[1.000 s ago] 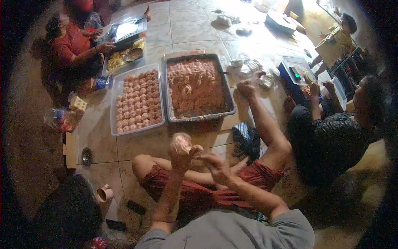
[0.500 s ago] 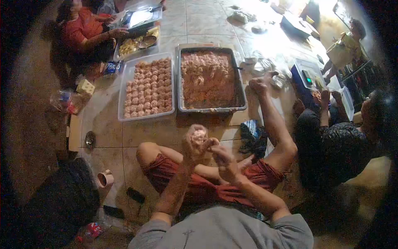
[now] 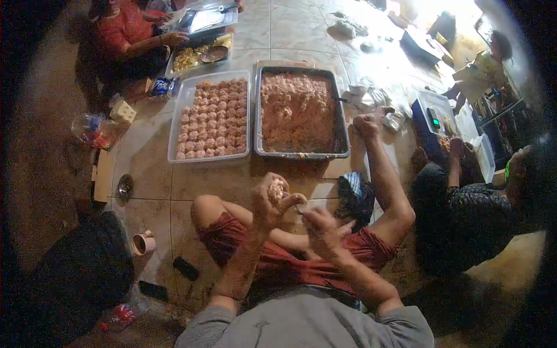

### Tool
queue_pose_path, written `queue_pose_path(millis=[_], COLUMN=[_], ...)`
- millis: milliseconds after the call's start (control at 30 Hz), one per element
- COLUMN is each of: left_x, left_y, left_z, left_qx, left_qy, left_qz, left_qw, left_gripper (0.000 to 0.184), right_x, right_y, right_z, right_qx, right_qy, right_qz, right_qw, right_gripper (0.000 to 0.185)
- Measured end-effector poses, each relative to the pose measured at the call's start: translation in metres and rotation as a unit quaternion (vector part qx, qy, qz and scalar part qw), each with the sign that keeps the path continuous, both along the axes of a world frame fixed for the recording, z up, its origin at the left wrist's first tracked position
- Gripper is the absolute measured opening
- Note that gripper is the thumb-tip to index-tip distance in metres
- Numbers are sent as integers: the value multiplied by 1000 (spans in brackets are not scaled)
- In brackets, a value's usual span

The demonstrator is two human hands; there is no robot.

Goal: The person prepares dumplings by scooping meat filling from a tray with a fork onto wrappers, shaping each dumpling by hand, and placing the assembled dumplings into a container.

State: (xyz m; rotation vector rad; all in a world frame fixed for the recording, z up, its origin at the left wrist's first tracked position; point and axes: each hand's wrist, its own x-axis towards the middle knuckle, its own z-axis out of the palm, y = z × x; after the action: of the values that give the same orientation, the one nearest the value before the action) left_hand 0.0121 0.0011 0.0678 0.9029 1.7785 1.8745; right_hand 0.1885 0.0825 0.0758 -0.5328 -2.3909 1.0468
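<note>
My left hand (image 3: 270, 198) is cupped round a lump of pink raw meat mixture (image 3: 277, 189), with its thumb stretched toward my right hand. My right hand (image 3: 322, 227) is closed in a pinch just beside it. A thin small utensil (image 3: 299, 207) seems to show at its fingertips, too blurred to tell its kind. Ahead of my hands stands a deep dark pan (image 3: 301, 155) of minced meat mixture (image 3: 296, 110). To its left, a clear plastic tray (image 3: 172, 145) holds rows of round meatballs (image 3: 213, 124).
A mug (image 3: 143, 243), phones (image 3: 185, 269) and a small metal bowl (image 3: 125, 185) lie at left. A dark striped cloth (image 3: 355, 191) rests near my right knee. People sit at upper left and right; a bin with a lit scale (image 3: 434, 119) stands at right.
My right hand has drawn slightly down and right, away from the meat lump. My left thumb now reaches out more. The view has shifted a little.
</note>
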Motion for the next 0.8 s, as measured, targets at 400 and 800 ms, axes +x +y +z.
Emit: queue_pose_path(millis=[400, 800], left_x=[-21, -42], left_y=[22, 8], left_z=[-6, 1], left_qx=[-90, -62], left_qy=[202, 121], left_qz=[-70, -142], left_qw=[973, 980], left_gripper=[52, 35], right_x=[2, -24], right_y=[41, 47], right_z=[102, 112], right_qx=[-125, -32], right_qy=[-132, -102], right_qz=[-17, 52], right_qw=[983, 993], right_gripper=[7, 8])
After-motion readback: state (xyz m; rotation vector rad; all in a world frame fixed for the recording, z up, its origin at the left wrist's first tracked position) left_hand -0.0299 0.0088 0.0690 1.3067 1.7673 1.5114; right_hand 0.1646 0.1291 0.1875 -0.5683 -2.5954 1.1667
